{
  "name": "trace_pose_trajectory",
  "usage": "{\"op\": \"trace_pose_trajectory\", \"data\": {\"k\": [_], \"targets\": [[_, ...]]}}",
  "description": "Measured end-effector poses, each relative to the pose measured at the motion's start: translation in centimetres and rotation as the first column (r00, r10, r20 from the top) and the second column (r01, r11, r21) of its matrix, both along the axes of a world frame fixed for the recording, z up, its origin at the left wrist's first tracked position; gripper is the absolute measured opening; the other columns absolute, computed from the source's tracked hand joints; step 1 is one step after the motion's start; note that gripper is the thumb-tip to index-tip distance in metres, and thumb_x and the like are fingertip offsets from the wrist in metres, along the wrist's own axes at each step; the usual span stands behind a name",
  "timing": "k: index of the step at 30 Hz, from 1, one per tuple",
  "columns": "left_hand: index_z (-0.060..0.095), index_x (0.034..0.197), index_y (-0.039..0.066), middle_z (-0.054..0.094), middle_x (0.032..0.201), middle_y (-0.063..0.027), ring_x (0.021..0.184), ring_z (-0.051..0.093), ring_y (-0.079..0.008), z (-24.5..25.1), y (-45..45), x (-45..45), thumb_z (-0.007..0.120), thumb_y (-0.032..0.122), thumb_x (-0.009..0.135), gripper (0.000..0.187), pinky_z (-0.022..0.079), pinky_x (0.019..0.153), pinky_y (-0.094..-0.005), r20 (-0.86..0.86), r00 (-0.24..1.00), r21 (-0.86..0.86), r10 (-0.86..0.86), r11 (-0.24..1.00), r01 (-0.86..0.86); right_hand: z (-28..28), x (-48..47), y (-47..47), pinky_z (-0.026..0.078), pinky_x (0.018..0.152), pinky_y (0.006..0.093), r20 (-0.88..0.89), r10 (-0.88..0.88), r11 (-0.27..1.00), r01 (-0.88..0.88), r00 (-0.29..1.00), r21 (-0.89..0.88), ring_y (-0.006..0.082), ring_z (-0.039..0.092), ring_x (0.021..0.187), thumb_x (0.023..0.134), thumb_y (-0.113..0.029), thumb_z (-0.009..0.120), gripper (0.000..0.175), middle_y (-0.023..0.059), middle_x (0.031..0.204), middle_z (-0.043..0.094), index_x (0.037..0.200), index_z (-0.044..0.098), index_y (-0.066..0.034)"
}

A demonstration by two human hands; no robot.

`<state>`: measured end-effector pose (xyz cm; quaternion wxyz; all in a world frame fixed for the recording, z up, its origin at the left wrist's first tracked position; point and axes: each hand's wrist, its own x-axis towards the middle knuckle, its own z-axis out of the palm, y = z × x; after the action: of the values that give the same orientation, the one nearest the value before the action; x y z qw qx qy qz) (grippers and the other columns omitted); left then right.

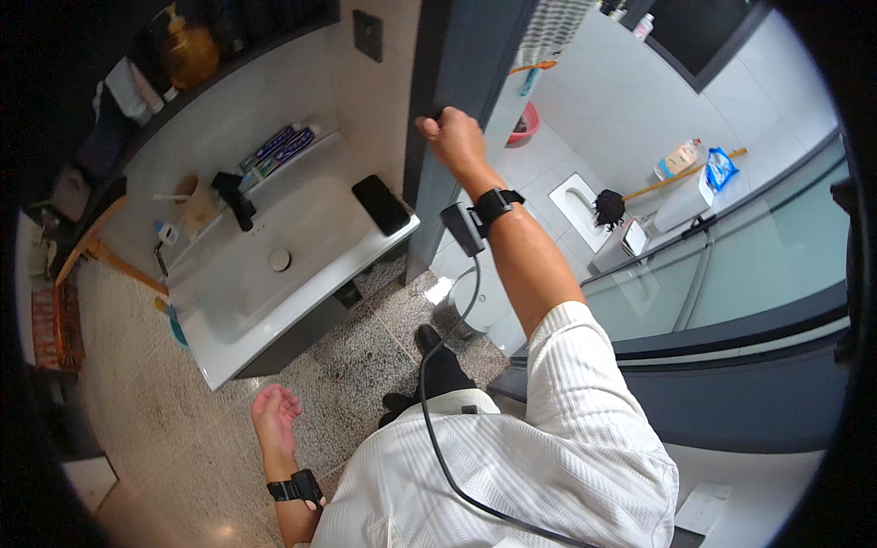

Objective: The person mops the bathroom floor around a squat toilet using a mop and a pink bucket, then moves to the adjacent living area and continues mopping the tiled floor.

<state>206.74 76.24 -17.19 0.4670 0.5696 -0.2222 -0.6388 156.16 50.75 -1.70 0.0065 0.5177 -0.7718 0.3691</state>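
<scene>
My right hand [458,140] reaches up to the dark grey door frame [438,75] with its fingers curled. A small dark shape shows by the thumb; whether the hand grips it is hidden. Below the basin, my left hand [275,416] hangs over the pebble-patterned floor, empty, its fingers loosely bent and apart. Between the two hands lies a white washbasin [240,301] with a black faucet [236,200] and a round drain plug [279,259]. A black smartphone [381,205] rests on the basin's right corner, nearest to my right hand.
Toothpaste boxes [277,151] and a cup [195,205] line the basin's back ledge. Beyond the doorway are a squat toilet [581,209], a toilet brush [610,208], a red basin [524,127] and a lidded bin [483,301]. A glass sliding door [760,253] stands at right.
</scene>
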Motion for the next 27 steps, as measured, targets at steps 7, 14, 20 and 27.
{"op": "trace_pose_trajectory", "data": {"k": [7,14,20,27], "targets": [[0.061,0.112,0.004,0.068,0.093,-0.0092,0.076,0.066,-0.0182,0.7,-3.3,-5.2,0.061,0.015,0.101,0.016,0.056,0.064,-0.0321,-0.032,0.995,-0.041,-0.095,0.995,0.094,-3.1,-0.7,2.4,0.054,0.079,0.0516,0.154,0.391,0.913,-0.404,0.907,0.060,0.0431,0.068,0.092,0.096,-0.039,0.064,0.035,0.0220,0.097,0.072,0.097,0.069,-0.0040],[0.061,0.112,0.004,0.068,0.093,-0.0095,0.075,0.066,-0.0180,1.7,-4.9,-12.7,0.062,0.015,0.101,0.016,0.056,0.063,-0.0318,-0.004,0.997,-0.095,-0.077,0.993,0.076,-23.3,-6.7,17.6,0.053,0.074,0.0500,0.417,0.475,0.684,-0.624,0.775,0.379,0.0419,0.067,0.086,0.092,-0.036,0.068,0.035,0.0229,0.091,0.070,0.096,0.066,-0.0012],[0.061,0.114,0.003,0.068,0.095,-0.0095,0.077,0.067,-0.0178,4.2,-6.9,-20.9,0.061,0.014,0.101,0.016,0.058,0.065,-0.0319,0.033,0.997,-0.146,-0.074,0.986,0.078,-34.1,-17.3,34.0,0.054,0.071,0.0466,0.615,-0.126,0.682,-0.382,0.779,0.623,0.0372,0.070,0.076,0.086,-0.032,0.069,0.034,0.0228,0.078,0.071,0.085,0.071,0.0020],[0.056,0.122,0.004,0.064,0.110,-0.0080,0.084,0.067,-0.0147,10.4,-14.6,-31.4,0.061,0.012,0.101,0.024,0.057,0.068,-0.0288,0.192,0.965,-0.349,-0.176,0.907,0.235,-36.6,-23.1,36.0,0.055,0.067,0.0410,0.625,-0.414,0.702,-0.205,0.662,0.682,0.0266,0.069,0.066,0.088,-0.031,0.068,0.031,0.0147,0.071,0.069,0.087,0.072,-0.0004]]}}
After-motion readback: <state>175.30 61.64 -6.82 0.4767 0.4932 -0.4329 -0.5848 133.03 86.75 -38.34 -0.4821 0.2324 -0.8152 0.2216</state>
